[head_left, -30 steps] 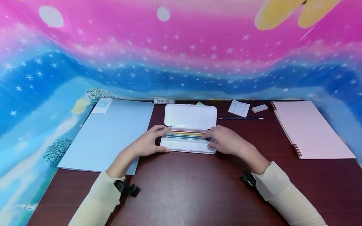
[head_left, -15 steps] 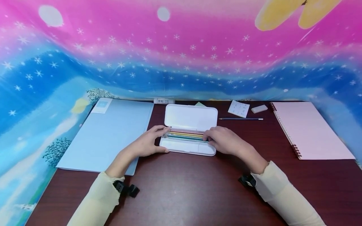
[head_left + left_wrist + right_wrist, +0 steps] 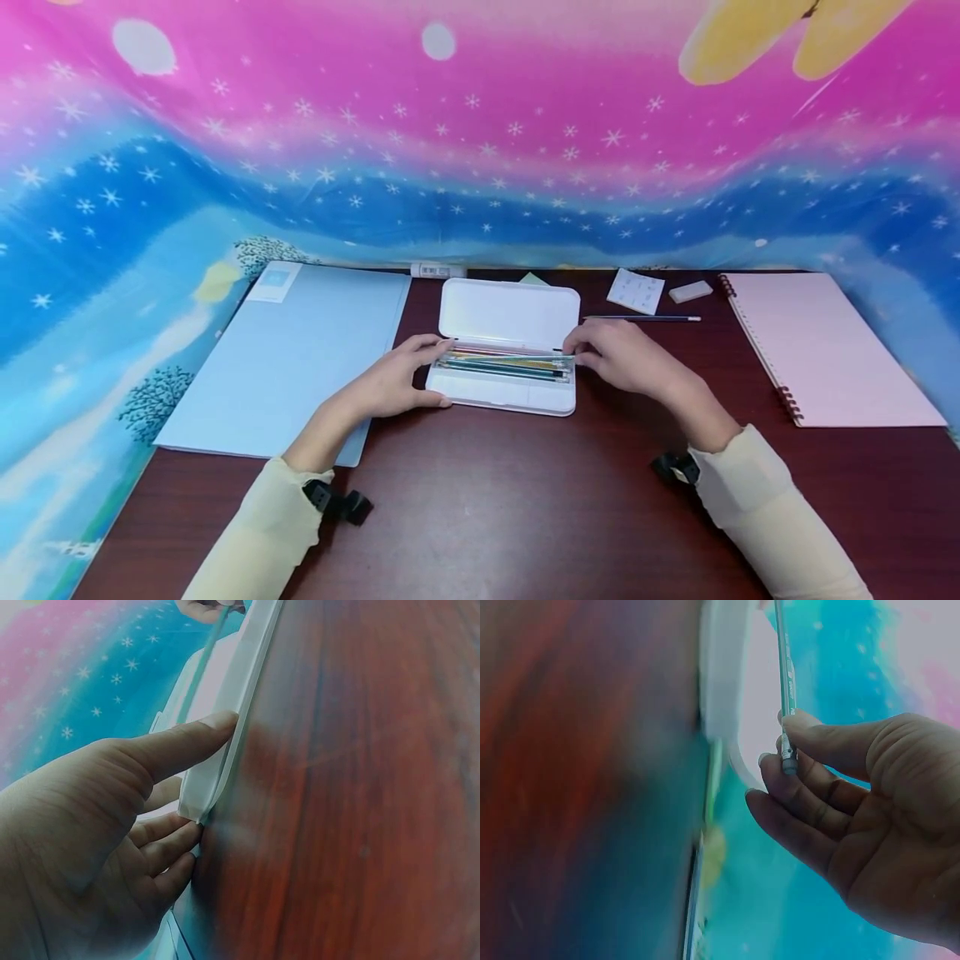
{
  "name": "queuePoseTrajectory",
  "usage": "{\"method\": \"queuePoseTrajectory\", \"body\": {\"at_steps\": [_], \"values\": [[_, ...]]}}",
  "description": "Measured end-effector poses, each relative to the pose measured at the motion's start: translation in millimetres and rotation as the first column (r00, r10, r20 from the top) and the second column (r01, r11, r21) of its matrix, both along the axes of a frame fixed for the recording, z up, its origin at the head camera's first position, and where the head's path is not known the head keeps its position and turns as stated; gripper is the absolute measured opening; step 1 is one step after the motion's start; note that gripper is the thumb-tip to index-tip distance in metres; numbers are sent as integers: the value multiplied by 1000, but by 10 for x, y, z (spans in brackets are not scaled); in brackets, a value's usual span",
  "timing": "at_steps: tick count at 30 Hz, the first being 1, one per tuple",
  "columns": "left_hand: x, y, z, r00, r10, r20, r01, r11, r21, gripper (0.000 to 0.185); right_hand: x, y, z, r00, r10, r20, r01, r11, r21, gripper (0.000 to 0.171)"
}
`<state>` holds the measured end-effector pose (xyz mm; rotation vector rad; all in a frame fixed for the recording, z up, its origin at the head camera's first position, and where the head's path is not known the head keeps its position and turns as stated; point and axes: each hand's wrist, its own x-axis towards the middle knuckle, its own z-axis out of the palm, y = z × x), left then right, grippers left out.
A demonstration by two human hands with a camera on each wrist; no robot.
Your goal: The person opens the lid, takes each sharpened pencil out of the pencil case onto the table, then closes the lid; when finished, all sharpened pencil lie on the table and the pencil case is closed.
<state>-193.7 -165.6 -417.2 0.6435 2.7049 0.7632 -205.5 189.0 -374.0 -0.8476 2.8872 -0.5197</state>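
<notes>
A white pencil case [image 3: 491, 397] lies on the table with its lid [image 3: 510, 313] raised toward the back. Several pencils [image 3: 502, 367] lie side by side in its rear part. My left hand [image 3: 390, 382] holds the case at its left end, the thumb on the front edge and the other fingers around the end and back corner. Between thumb and fingers, my right hand [image 3: 628, 357] pinches a green pencil [image 3: 784, 671] near its eraser end. That end is lifted at the case's right edge, while the pencil's length stretches left over the others.
A blue folder [image 3: 300, 367] lies left, partly under the left forearm. At the back are a small white bottle [image 3: 437, 271], a paper with small prints [image 3: 636, 290], a white eraser [image 3: 691, 291] and a dark pencil [image 3: 667, 318]. A pink spiral notebook [image 3: 832, 350] lies right.
My right hand has come out of the case to the right, drawing up the eraser end of the green pencil. The left hand keeps its hold on the case.
</notes>
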Motion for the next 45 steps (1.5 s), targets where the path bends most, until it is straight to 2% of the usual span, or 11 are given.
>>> {"method": "queuePoseTrajectory", "body": {"at_steps": [8,18,23,27,30,36,45], "values": [[1,-6,-18,1000,0,-7,0,1000,3,88,-91,378,71,995,-74,-68,72,997,-28,13],[7,-8,-21,1000,2,-3,-2,1000,2,87,-122,832,154,990,-92,-109,88,995,-38,14],[3,-9,-25,1000,2,-3,-2,1000,6,87,-144,1057,194,990,-135,-44,131,989,-74,16],[0,-13,-25,1000,0,-2,0,1000,5,88,-174,1216,174,980,-197,9,197,976,-95,16],[1,-16,-24,1000,-1,1,1,1000,3,87,-192,1318,136,974,-226,10,226,969,-100,17],[0,-15,-28,1000,0,3,0,1000,2,87,-230,1468,66,975,-224,0,223,971,-84,16],[-1,0,-10,1000,0,5,0,1000,0,88,-245,1603,31,947,-290,140,301,952,-59,15]]}}
